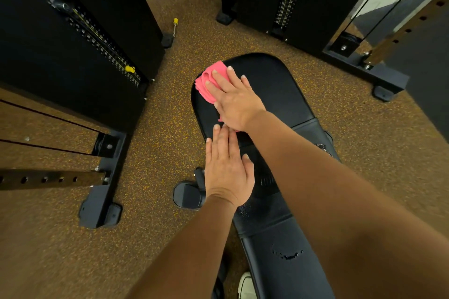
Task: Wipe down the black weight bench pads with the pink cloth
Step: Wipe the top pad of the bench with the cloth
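The right hand (234, 99) presses the cloth (211, 82) flat, fingers spread, on the far pad's (272, 85) left edge. The left hand (227, 167) lies open-fingered just nearer on the bench.

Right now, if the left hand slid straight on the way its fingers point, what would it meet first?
Most likely the right hand, which lies flat on the pink cloth just beyond the left hand fingertips; these look almost touching, though depth is unclear.

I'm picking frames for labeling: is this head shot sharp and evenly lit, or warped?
Head view: strong wide-angle bending at the edges; the right hand on the pink cloth and the left hand are sharp; the bench pad shows soft sheen; the corners darken.
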A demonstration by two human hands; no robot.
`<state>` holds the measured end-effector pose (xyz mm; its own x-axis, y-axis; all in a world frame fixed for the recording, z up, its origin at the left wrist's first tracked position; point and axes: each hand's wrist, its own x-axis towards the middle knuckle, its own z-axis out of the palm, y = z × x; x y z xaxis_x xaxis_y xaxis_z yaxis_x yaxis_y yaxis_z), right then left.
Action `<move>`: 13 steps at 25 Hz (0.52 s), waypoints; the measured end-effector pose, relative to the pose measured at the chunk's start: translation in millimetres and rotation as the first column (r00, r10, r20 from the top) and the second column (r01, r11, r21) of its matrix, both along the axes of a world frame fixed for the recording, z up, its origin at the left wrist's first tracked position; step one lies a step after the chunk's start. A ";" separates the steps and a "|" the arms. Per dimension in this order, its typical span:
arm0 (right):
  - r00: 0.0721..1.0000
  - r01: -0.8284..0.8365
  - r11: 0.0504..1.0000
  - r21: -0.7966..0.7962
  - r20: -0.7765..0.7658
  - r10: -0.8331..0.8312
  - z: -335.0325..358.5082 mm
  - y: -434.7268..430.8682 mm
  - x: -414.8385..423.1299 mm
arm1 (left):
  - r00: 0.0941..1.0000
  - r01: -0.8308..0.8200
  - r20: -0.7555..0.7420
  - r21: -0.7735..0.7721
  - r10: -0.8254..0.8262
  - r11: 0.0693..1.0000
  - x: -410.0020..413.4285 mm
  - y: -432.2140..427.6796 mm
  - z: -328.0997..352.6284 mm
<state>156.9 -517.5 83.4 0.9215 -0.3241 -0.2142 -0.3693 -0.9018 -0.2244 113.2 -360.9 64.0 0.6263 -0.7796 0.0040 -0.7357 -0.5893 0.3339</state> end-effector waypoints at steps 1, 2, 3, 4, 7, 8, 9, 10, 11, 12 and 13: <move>0.999 -0.050 0.999 0.007 0.010 0.050 0.1 -0.9 -1.2 | 1.000 0.000 0.002 -0.003 0.000 1.000 0.3 0.1 -1.0; 0.992 -0.123 0.992 0.019 0.033 0.122 0.8 -4.6 -7.2 | 1.000 0.003 0.004 -0.005 -0.003 1.000 0.2 0.1 -2.0; 0.978 -0.201 0.979 0.031 0.059 0.199 0.9 -10.0 -15.4 | 1.000 0.007 0.005 -0.003 -0.007 1.000 0.0 0.3 -2.6; 0.963 -0.260 0.965 0.037 0.075 0.257 0.2 -15.8 -23.0 | 1.000 0.012 0.006 -0.001 -0.012 1.000 -0.3 0.5 -2.8; 0.983 -0.182 0.983 0.005 0.032 0.182 -2.1 -19.3 -23.1 | 1.000 0.017 0.010 -0.010 -0.017 1.000 -0.4 -0.2 -2.2; 0.995 -0.101 0.995 -0.003 0.014 0.101 -1.9 -14.3 -17.7 | 1.000 0.014 0.005 -0.009 -0.014 1.000 -0.5 -0.3 -2.7; 0.999 -0.036 0.999 -0.003 0.007 0.036 -1.3 -8.3 -11.8 | 1.000 0.009 -0.001 -0.010 -0.009 1.000 0.3 -0.7 -3.0; 1.000 -0.008 1.000 0.007 0.008 0.008 -0.6 -2.3 -7.9 | 1.000 0.002 -0.006 -0.012 -0.002 1.000 0.6 -0.5 -3.2; 1.000 -0.017 1.000 0.024 0.016 0.017 -0.5 2.3 -8.2 | 1.000 -0.005 -0.013 -0.019 0.005 1.000 0.4 0.0 -2.9; 0.998 -0.048 0.998 0.044 0.033 0.046 0.5 4.2 -11.9 | 1.000 -0.011 -0.026 -0.038 0.010 0.999 0.0 0.1 -2.5; 0.996 -0.078 0.994 0.073 0.053 0.075 -0.2 4.5 -17.7 | 0.999 -0.017 -0.047 -0.067 0.014 0.998 -0.5 0.8 -1.8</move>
